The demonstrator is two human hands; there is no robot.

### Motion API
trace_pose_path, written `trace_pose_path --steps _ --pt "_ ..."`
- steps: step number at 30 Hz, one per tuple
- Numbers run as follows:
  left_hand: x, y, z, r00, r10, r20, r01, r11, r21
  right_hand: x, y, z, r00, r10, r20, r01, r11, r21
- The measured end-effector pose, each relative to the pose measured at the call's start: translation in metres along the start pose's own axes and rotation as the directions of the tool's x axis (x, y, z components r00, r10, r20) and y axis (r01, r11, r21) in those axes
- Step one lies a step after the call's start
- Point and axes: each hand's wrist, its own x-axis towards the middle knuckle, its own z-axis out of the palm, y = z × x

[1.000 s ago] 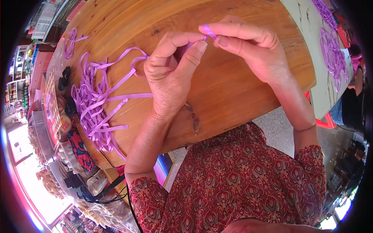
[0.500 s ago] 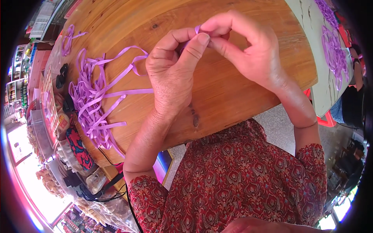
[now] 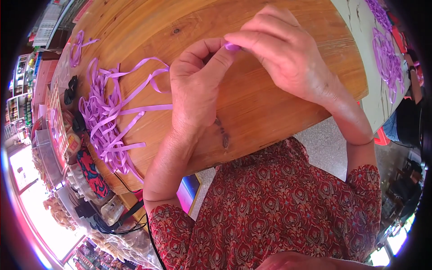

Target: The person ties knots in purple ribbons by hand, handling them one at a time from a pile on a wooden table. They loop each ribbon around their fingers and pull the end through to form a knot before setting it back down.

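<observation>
Above the wooden table, both my hands meet at a short fold of purple ribbon [image 3: 231, 46]. My left hand [image 3: 198, 74] pinches it between thumb and curled forefinger. From above, my right hand [image 3: 285, 56] has thumb and fingertips closed at the same fold; how much of it they grip is partly hidden. On the table left of my left hand lies a loose, tangled pile of purple ribbon [image 3: 104, 105]. Strands from the pile run right and pass out of sight behind my left hand.
The wooden table [image 3: 270, 121] has a rounded right end. Beside it stands a pale table [image 3: 362, 54] with another purple ribbon bundle [image 3: 387, 63]. A small ribbon loop [image 3: 77, 49] lies far left. Bags and a red-blue patterned pouch [image 3: 92, 173] crowd the left edge. Someone's arm [image 3: 415, 81] shows far right.
My right hand has turned, its fingers now closing down over the ribbon fold. My left hand has shifted slightly, and more of the purple fold shows at my thumb tip.
</observation>
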Motion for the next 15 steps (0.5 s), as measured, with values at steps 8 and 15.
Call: trace_pose_path --steps 8,15 --pt "0.010 -0.010 -0.018 0.991 -0.112 0.070 0.120 0.986 -0.118 0.037 0.046 -0.001 0.520 -0.854 0.015 0.703 0.418 -0.575" --pt "0.007 0.000 -0.016 0.995 -0.097 0.029 0.097 0.995 0.003 0.045 0.027 -0.021 0.717 -0.695 -0.056 0.669 0.708 -0.225"
